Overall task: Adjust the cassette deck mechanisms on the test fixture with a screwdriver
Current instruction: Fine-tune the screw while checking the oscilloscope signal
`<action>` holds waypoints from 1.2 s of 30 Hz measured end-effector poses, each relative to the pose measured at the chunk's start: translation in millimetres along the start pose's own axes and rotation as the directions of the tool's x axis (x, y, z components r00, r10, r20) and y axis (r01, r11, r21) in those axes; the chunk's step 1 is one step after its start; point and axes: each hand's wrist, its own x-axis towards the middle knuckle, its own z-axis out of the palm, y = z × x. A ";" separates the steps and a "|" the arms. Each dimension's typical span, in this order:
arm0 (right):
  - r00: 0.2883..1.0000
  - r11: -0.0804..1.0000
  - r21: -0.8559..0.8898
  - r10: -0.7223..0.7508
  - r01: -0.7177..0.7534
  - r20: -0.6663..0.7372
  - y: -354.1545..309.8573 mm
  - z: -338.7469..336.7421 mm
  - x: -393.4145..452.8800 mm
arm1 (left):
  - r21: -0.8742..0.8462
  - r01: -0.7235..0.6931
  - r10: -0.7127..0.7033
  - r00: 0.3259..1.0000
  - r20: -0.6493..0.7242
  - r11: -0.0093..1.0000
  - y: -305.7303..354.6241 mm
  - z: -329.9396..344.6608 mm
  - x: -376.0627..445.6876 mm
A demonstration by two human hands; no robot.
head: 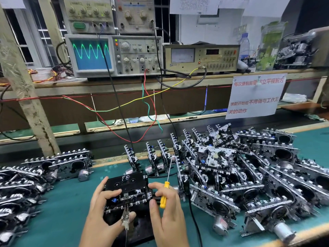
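1. The green table [71, 202] fills the bottom half of the frame. Up top sits a shelf [124, 82] with test boxes.
2. On the right, a big pile of decks [249, 175] leans and lies in heaps. I think these wait for you, though I cannot tell which are done.
3. On the far left, a smaller pile [26, 179] lies flat. These may be the finished ones, but that is a guess.
4. In the upper left, the scope [92, 54] shows a green wave, so a signal seems to be running.
5. At bottom middle, the fixture [131, 221] sits on the table. One deck [127, 194] rests on it, with a black tape [126, 182] marked "FE" inside.
6. Your left hand [105, 207] grips the left side of that deck, fingers curled over the top.
7. Your right hand [165, 209] is closed around the screwdriver [165, 189], and its first finger reaches to the deck's right side.
8. The screwdriver's tip points up and away, well apart from any screw. So I think the turning on this deck is not happening right now.
9. A clip [125, 218] touches the deck's front edge.
10. Lots is left: the right pile is much bigger than the left.
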 end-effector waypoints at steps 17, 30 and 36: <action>0.908 0.998 -0.062 0.052 -0.029 0.416 -12.8 -17.9 35.1 | 0.019 0.097 -0.099 0.953 0.285 0.995 15.0 -36.7 8.2; 0.909 0.989 -0.147 0.039 0.025 0.415 -15.8 -16.5 51.4 | 0.466 -0.004 -0.170 0.928 0.332 0.885 48.5 -40.1 69.9; 0.893 0.989 -0.147 0.086 -0.023 0.442 -14.7 -15.3 47.0 | 0.588 -0.206 -0.128 0.871 0.475 0.782 64.7 -53.3 103.9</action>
